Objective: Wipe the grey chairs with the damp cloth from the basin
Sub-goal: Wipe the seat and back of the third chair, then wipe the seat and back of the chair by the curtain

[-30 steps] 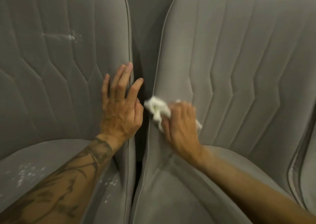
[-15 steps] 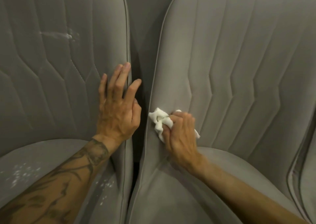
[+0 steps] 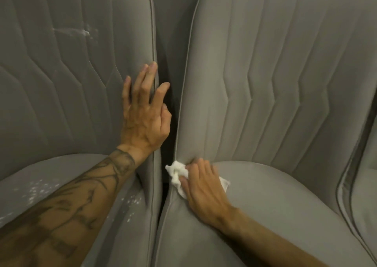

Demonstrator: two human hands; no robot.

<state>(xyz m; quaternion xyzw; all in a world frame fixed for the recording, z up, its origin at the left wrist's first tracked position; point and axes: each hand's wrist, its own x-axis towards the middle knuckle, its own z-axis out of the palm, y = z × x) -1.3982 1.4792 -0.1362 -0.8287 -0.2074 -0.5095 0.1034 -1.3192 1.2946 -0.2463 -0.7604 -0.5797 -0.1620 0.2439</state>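
Two grey padded chairs stand side by side, the left chair (image 3: 61, 87) and the right chair (image 3: 285, 83). My right hand (image 3: 202, 187) holds a crumpled white cloth (image 3: 175, 173) against the left edge of the right chair, where its backrest meets the seat. My left hand (image 3: 144, 113) rests flat with spread fingers on the right edge of the left chair's backrest. White smears mark the left chair's backrest (image 3: 81, 32), and white specks dot its seat (image 3: 36, 191).
A narrow dark gap (image 3: 169, 95) runs between the two chairs. At the far right the edge of a third grey seat (image 3: 365, 185) shows. The basin is out of view.
My right hand has slid the cloth down the right chair's left edge, from the lower backrest to the seat crease. My left hand has stayed on the left chair's backrest.
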